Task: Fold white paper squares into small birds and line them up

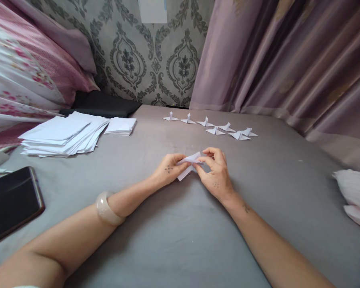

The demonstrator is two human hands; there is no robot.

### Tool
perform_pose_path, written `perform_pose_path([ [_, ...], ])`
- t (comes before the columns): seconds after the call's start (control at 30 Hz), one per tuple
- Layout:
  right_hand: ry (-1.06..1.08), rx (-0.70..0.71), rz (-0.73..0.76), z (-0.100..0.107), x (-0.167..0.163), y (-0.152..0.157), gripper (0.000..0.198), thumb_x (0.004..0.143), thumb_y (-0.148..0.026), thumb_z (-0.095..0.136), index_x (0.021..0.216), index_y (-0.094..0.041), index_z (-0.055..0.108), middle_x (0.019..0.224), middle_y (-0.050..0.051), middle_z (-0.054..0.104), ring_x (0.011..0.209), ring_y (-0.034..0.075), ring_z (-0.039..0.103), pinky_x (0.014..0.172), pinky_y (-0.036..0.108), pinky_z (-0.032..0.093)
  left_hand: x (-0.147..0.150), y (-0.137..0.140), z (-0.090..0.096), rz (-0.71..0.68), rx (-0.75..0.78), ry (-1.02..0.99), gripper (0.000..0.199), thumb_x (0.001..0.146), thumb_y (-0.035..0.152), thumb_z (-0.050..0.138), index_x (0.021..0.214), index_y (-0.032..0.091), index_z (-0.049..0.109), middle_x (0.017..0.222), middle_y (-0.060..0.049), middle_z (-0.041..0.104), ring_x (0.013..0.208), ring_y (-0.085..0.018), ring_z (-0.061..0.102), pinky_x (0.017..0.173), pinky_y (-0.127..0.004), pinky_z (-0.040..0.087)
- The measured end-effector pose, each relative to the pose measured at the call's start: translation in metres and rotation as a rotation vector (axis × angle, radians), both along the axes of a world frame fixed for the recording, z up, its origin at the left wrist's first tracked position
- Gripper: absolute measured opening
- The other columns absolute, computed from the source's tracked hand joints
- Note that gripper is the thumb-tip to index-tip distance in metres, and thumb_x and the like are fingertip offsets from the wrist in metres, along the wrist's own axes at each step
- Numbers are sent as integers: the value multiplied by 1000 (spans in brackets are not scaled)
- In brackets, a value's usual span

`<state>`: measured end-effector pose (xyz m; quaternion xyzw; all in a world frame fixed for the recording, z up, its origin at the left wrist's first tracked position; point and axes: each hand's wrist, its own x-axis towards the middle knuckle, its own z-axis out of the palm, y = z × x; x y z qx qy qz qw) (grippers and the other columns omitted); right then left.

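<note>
Folded paper (193,158) between left hand (168,167) and right hand (216,176); figurines (215,131) beyond

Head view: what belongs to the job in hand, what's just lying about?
In the job:
creased paper, held by left hand and right hand
folded paper figures, farther back, probably finished pieces
large paper stack and small paper stack, probably supply

Apparently just lying about:
phone, left
black item, behind the stacks
pale bundle, right edge

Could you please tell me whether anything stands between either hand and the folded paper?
Nothing visible does: the left hand and right hand both hold the folded paper directly. The small paper figures and larger paper stack sit farther off.
</note>
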<state>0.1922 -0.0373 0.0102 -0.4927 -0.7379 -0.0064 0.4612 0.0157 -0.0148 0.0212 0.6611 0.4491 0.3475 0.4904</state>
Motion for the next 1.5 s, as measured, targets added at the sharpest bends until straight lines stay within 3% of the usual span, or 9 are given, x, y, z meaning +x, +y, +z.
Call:
perform_pose_path([
  [0.13, -321, 60, -62, 7, -3, -10, 9, 88, -21, 60, 89, -24, 68, 93, 5, 65, 90, 21, 54, 87, 40, 35, 1, -4, 3, -1, 194, 147, 21, 82, 28, 57, 90, 15, 72, 69, 0, 62, 65, -13, 52, 60, -21, 37],
  [0.33, -379, 81, 7, 9, -3, -12, 18, 90, -12, 53, 95, -23, 66, 91, 2, 70, 90, 18, 58, 90, 39, 28, 1, -3, 15, -95, -160, -223, 31, 80, 38, 61, 97, 14, 71, 85, -6, 69, 78, -19, 61, 68, -25, 43],
  [0.53, -286, 87, 193, 12, 3, -8, 23, 92, -9, 47, 92, -25, 64, 95, -1, 72, 93, 14, 62, 92, 36, 30, -2, 6, 8, 5, -440, -397, 28, 66, 31, 76, 85, 12, 68, 71, -5, 66, 59, -13, 59, 57, -24, 42],
  [0.73, -319, 89, 80, 8, 16, 0, 22, 80, -5, 54, 86, -24, 63, 110, 3, 68, 107, 20, 57, 95, 38, 31, -7, 18, 1, 204, -430, -419, 23, 60, 21, 75, 80, 13, 67, 71, -5, 69, 61, -15, 63, 58, -26, 47],
  [0.9, -516, 62, 12, 7, 12, -4, 41, 79, -3, 51, 114, -22, 61, 123, 10, 62, 113, 25, 51, 97, 41, 30, -3, 18, -5, 274, -382, -423, 25, 59, 20, 75, 81, 12, 66, 74, -5, 69, 63, -16, 64, 59, -27, 48],
  [1.17, -595, 27, 48, 5, 7, -7, 23, 87, -8, 50, 92, -21, 68, 96, 6, 66, 91, 21, 52, 88, 37, 34, -4, 17, -9, 414, -189, -237, 35, 66, 15, 62, 100, 11, 54, 91, -10, 66, 71, -16, 62, 64, -28, 48],
  [1.3, -595, -91, 84, 2, 7, -6, 23, 91, -12, 48, 91, -20, 69, 89, 5, 64, 84, 20, 50, 81, 35, 34, -9, 13, -8, 450, 109, 129, 62, 66, 13, 63, 126, 11, 45, 125, -18, 51, 93, -21, 58, 81, -36, 47],
  [1.37, -579, -129, 74, 3, 6, -8, 23, 93, -15, 47, 90, -20, 69, 88, 5, 64, 83, 20, 50, 79, 35, 34, -9, 10, -2, 445, 334, 298, 58, 69, 16, 66, 125, 15, 50, 132, -16, 45, 111, -26, 50, 94, -41, 39],
  [1.5, -536, -216, 26, 6, 4, -12, 19, 93, -21, 51, 86, -19, 68, 89, 6, 65, 84, 20, 51, 76, 35, 35, -6, 1, 9, 73, 540, 497, 18, 82, 36, 65, 89, 20, 66, 105, -8, 64, 111, -27, 49, 101, -44, 25],
])
